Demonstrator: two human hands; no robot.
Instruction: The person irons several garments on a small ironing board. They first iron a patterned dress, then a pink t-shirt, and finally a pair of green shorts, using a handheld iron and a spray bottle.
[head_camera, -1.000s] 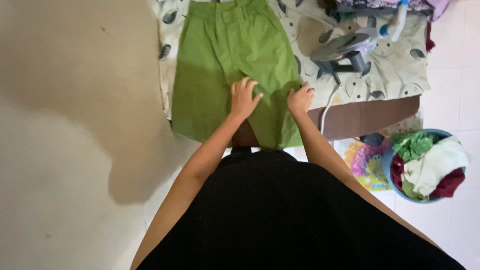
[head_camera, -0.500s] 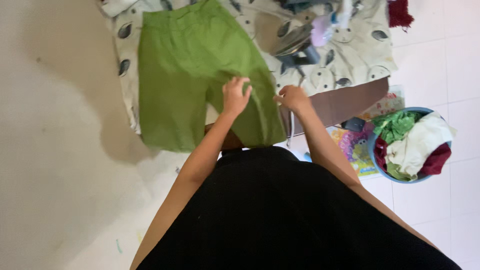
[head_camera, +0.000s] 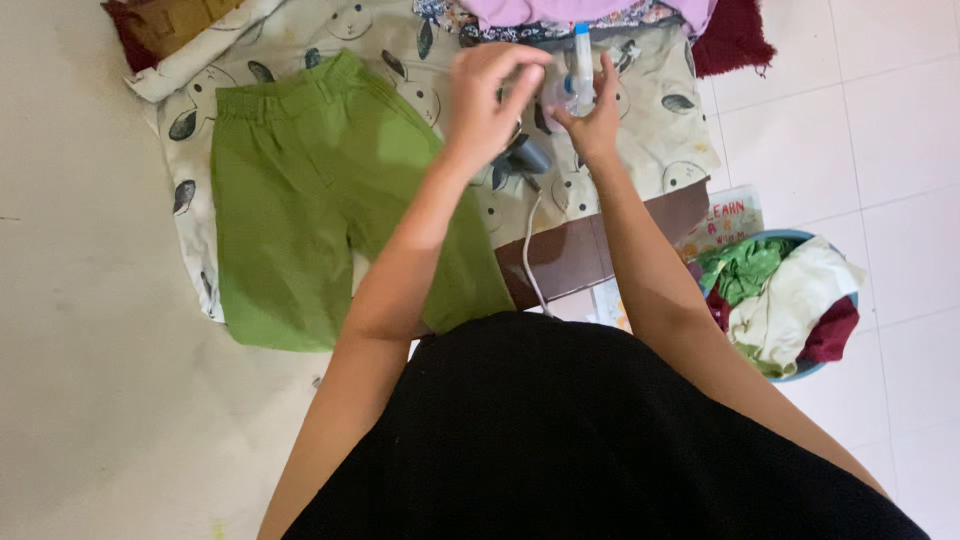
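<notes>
We are standing over a cream cloth printed with dark leaves (head_camera: 660, 130), covering a brown board. Green cotton trousers (head_camera: 300, 210) are lying flat on its left half. At right, a blue basket of mixed laundry (head_camera: 785, 300) is sitting on the floor. Our right hand (head_camera: 590, 115) is gripping a small clear spray bottle with a blue top (head_camera: 580, 70) at the far edge; our left hand (head_camera: 485, 95) is hovering beside it, fingers curled, holding nothing that we can tell.

The person wears a plain black garment (head_camera: 600, 440) filling the lower middle of the frame. Both arms are bare, sleeveless. The left hand (head_camera: 487, 95) and right hand (head_camera: 592, 120) carry no rings or bands.
</notes>
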